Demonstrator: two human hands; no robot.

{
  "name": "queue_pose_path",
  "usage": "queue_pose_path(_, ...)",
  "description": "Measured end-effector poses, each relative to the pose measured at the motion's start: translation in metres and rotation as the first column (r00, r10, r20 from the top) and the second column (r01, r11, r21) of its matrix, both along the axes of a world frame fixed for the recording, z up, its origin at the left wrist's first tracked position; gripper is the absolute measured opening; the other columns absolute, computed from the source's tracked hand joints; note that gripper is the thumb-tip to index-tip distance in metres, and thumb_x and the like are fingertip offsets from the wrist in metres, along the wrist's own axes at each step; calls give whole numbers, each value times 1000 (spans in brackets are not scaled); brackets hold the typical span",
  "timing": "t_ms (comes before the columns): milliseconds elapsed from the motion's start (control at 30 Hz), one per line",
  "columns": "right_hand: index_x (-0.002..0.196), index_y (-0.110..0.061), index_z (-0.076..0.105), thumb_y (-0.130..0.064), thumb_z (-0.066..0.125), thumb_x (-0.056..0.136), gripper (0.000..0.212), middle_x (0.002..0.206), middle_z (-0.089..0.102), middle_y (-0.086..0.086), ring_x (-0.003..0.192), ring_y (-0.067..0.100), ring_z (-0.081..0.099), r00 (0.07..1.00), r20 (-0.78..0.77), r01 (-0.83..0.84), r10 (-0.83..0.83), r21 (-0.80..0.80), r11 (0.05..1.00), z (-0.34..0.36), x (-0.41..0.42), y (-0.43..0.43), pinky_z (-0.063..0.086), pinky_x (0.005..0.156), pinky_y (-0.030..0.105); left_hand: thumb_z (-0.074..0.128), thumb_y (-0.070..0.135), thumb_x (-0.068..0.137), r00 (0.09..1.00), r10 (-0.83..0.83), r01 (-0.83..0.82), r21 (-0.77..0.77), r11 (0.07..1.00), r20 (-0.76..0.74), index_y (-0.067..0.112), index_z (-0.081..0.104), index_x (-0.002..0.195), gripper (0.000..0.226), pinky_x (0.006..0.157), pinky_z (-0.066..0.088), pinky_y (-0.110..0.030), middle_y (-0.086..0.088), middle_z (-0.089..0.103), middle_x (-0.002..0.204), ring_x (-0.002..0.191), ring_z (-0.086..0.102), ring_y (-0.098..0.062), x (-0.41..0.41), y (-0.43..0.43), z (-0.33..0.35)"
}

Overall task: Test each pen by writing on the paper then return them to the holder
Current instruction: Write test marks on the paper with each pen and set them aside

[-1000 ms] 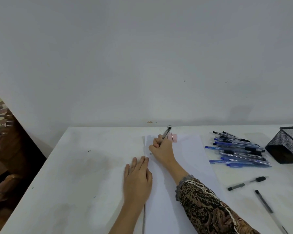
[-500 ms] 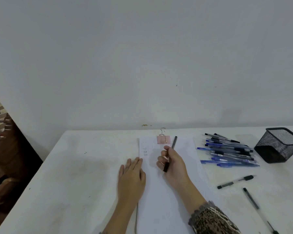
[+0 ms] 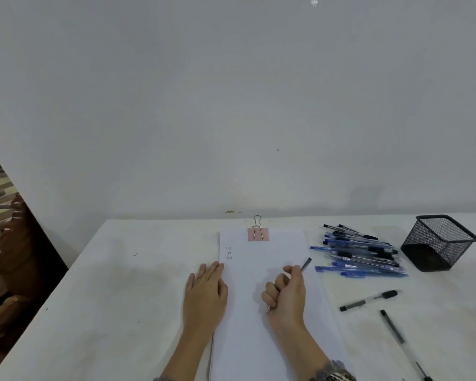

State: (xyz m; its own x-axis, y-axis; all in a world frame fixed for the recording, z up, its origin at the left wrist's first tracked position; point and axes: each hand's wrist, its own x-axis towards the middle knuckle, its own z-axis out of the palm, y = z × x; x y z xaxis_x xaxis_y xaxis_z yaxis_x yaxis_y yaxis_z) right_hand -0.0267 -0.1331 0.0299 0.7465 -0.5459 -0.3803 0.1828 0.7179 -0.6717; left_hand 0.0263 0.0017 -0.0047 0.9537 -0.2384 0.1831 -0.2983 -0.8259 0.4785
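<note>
- Right hand (image 3: 285,294): fingers are curled round a dark pen (image 3: 305,264). The barrel is buried in the fist, the blunt end is seen past thumb and forefinger, and the tip pokes out below the little finger, just over the paper (image 3: 272,350).
- Left hand (image 3: 205,292): laid flat, fingers straight and together, pressed on the paper's left edge.
- Risk: a stray mark can be left if the fist is lowered, since the tip is pointed down at the sheet.
- Risk: a capped pen (image 3: 368,300) and a slanted pen (image 3: 395,328) are lying loose right of the sheet, so tested and untested pens could be mixed up.
- Risk: the pen pile (image 3: 360,251) is set between sheet and mesh holder (image 3: 438,243), so it can be scattered by a sleeve during the reach.
- The holder is well apart from the held pen and looks tipped, so a dropped-in pen might slide out.
- Farthest: a pink binder clip (image 3: 258,234) is fixed on the sheet's top edge.
</note>
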Motion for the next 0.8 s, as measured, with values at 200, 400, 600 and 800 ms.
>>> queue_pose_path(200, 63, -16, 29, -20, 30, 99, 36, 45, 25, -5, 31, 7, 22, 990, -69, 114, -120, -95, 989, 5, -12, 2, 20, 32, 16, 30, 22, 98, 1000, 1, 0, -26, 1000, 4, 26, 34, 142, 44, 116, 5, -28, 12, 28, 150, 142, 15, -9, 1, 0, -2)
queue_pose_path(400, 62, -15, 29, -19, 40, 99, 39, 39, 25, -8, 29, 6, 19, 995, -41, 87, -94, -154, 984, 7, -34, -21, 18, 33, 14, 33, 18, 97, 1000, -11, 11, -46, 999, 0, 21, 37, 140, 44, 116, 7, -30, 7, 32, 149, 142, 18, -13, 1, -1, -4)
queue_pose_path(600, 66, -14, 34, -12, 38, 96, 31, 42, 24, -6, 33, 8, 18, 969, -231, -166, 88, -343, 925, 13, -52, -46, 16, 35, 14, 26, 27, 93, 1000, -6, 7, -56, 998, 11, 19, 43, 137, 48, 116, 12, -33, 4, 38, 146, 140, 24, -16, 1, 0, -4)
queue_pose_path(800, 109, -12, 57, -11, 36, 97, 23, 89, 57, 11, 67, 21, 49, 834, -517, -437, -195, -833, 339, 25, -105, -107, 33, 58, 27, 35, 16, 96, 1000, -12, 12, -44, 999, 6, 19, 40, 139, 43, 116, 11, -33, 5, 36, 147, 141, 21, -15, 2, -1, -5)
